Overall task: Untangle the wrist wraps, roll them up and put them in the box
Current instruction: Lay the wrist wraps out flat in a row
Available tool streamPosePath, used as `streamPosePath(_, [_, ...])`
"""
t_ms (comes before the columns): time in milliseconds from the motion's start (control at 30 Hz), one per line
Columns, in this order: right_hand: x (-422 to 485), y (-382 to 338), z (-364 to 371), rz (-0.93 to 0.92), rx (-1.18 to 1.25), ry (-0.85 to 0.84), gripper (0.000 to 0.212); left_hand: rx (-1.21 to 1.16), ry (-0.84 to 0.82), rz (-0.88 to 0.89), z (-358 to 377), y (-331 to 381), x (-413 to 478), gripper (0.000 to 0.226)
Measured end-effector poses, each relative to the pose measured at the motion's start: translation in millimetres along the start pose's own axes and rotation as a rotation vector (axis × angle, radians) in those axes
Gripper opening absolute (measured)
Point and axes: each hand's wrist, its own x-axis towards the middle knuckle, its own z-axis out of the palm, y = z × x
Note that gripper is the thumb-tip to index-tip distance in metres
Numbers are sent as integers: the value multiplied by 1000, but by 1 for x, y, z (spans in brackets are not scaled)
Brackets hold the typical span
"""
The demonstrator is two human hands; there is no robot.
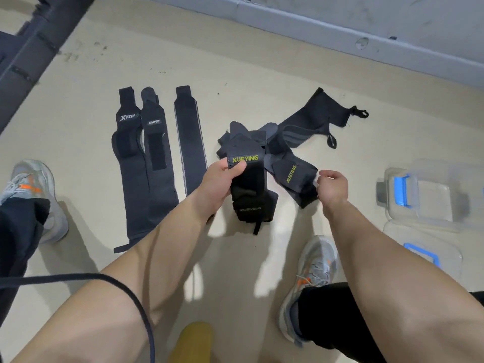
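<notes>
A tangle of black wrist wraps (272, 142) lies on the floor in the middle. My left hand (222, 179) grips one wrap with a yellow XUEYING label (248, 174), thumb on the label, lifting it off the pile. My right hand (331, 183) pinches the end of a second XUEYING wrap (293, 176) at the pile's right side. Three wraps lie straightened side by side to the left: an XTEP wrap (131, 163), an ENCYO wrap (157, 158) and a plain grey-edged wrap (188, 142). The clear plastic box (429, 195) with blue clips sits at the right.
The box's clear lid (424, 247) lies just in front of the box. My two grey-and-orange shoes (314, 279) stand on the beige floor, one at left (34, 195). A grey wall base (340, 30) runs along the top; dark equipment (23, 48) fills the upper left.
</notes>
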Motion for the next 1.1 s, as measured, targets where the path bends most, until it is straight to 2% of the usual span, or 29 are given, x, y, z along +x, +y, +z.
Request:
streamPosePath(133, [20, 6, -2, -47, -249, -47, 52, -51, 43, -43, 3, 1, 18, 24])
streamPosePath(233, [26, 1, 19, -170, -448, -136, 61, -62, 29, -59, 3, 0, 29, 28])
streamPosePath(333, [30, 0, 35, -281, -798, -147, 56, -34, 17, -64, 5, 0, 35, 30])
streamPosePath(400, [27, -2, 36, -372, -1051, -42, 44, -11, 14, -66, 6, 1, 39, 29])
streamPosePath(467, [27, -3, 34, -553, -1244, 3, 32, 2, 15, -72, 6, 3, 40, 29])
streamPosePath(533, [22, -8, 33, -770, -1332, -89, 23, 5, 19, -77, 5, 8, 38, 28])
streamPosePath(600, [12, -18, 35, -806, -1197, -150, 21, 19, 33, -69, 3, 14, 33, 26])
streamPosePath(700, [0, -40, 40, -591, -628, -248, 25, 66, 73, -32, -4, 25, 23, 24])
streamPosePath(767, [-11, -62, 35, -499, -376, -323, 24, 72, 88, 1, -7, 36, 13, 24])
streamPosePath(900, [-38, -111, 13, -388, -166, -487, 4, 29, 50, 67, -7, 62, -9, 24])
streamPosePath(1100, [-94, -173, -38, -426, -50, -616, 20, -12, 4, 146, 6, 104, -42, 24])
